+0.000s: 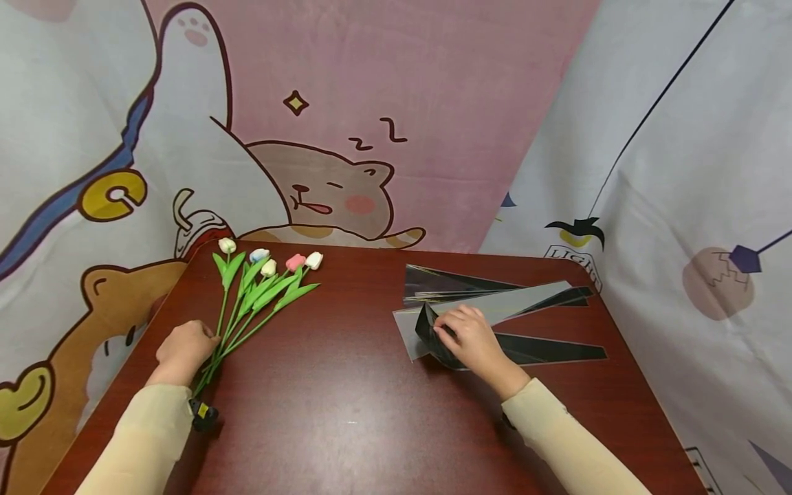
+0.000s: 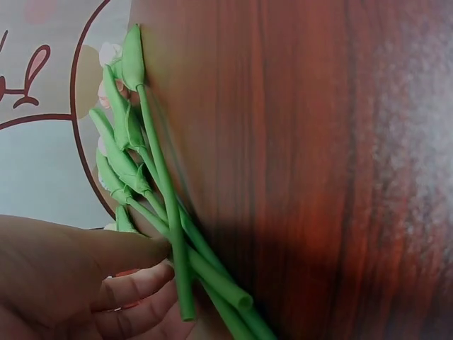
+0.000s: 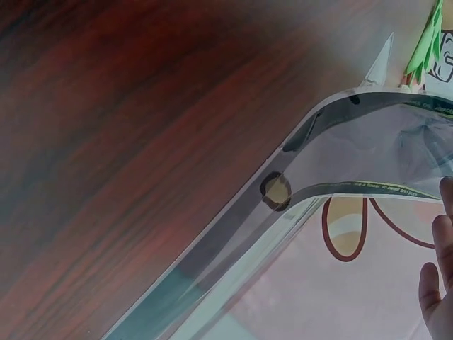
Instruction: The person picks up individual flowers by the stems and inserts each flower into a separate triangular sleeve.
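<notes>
My left hand (image 1: 184,349) holds the stems of a bunch of artificial tulips (image 1: 254,295) at the table's left side. Their white, pink, blue and cream heads point toward the far edge. In the left wrist view, thumb and fingers pinch the green stems (image 2: 161,163), whose cut ends stick out past the hand. On the right, my right hand (image 1: 470,338) pinches the wide end of a clear flower sleeve with black borders (image 1: 433,337), lifting and bending it. Its narrow end stretches right beyond the wrist. The right wrist view shows the sleeve (image 3: 354,152) curving, with fingertips at its edge.
Other tapered flower sleeves (image 1: 458,283) lie overlapped behind the right hand, one with a pale grey panel (image 1: 532,297). The dark red wooden table (image 1: 334,405) spans the front, with a printed cartoon curtain (image 1: 433,82) hanging behind and at both sides.
</notes>
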Motion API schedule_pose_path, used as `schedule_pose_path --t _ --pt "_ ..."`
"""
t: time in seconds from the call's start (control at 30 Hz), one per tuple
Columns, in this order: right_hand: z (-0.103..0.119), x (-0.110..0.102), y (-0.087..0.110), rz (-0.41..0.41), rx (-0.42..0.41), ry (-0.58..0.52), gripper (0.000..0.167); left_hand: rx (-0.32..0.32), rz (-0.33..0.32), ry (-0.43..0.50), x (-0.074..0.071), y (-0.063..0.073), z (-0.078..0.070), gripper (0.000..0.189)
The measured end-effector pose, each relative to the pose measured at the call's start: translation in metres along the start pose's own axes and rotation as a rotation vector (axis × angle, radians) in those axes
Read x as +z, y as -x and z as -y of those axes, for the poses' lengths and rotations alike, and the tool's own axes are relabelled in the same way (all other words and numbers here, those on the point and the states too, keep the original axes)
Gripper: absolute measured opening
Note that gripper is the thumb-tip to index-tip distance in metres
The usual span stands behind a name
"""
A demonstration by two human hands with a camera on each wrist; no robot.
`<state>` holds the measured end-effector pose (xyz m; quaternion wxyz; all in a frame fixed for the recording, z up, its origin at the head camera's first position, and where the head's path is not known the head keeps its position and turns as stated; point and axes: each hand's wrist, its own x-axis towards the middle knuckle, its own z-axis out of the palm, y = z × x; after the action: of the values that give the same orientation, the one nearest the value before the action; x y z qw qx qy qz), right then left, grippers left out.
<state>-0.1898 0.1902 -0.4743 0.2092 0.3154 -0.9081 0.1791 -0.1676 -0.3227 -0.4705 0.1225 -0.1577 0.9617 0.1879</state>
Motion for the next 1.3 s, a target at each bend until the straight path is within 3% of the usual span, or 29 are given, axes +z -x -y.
schedule_pose_path --t 0.2,0.47,0.73,0.97,1.17,1.3 --pt "-0.001 0.000 0.001 -0.014 -0.006 -0.001 0.005 -0.012 -0.002 0.006 0.000 0.000 -0.003 0.033" --pt "-0.001 0.000 0.002 -0.020 -0.013 -0.012 0.005 0.024 -0.045 0.026 -0.002 0.004 -0.004 0.031" --pt "-0.001 -0.001 0.002 -0.012 -0.009 -0.006 0.004 0.042 -0.161 0.055 -0.006 0.009 -0.005 0.017" --pt "-0.001 0.000 0.002 -0.009 -0.003 -0.018 0.005 0.068 -0.294 0.097 -0.002 0.016 -0.011 0.020" --pt "-0.001 0.002 0.002 -0.008 -0.010 -0.021 0.005 0.175 -0.461 0.196 0.005 0.021 -0.025 0.018" --pt "-0.001 0.003 0.001 -0.011 -0.012 -0.027 0.006 0.239 -0.530 0.283 0.011 0.021 -0.035 0.019"
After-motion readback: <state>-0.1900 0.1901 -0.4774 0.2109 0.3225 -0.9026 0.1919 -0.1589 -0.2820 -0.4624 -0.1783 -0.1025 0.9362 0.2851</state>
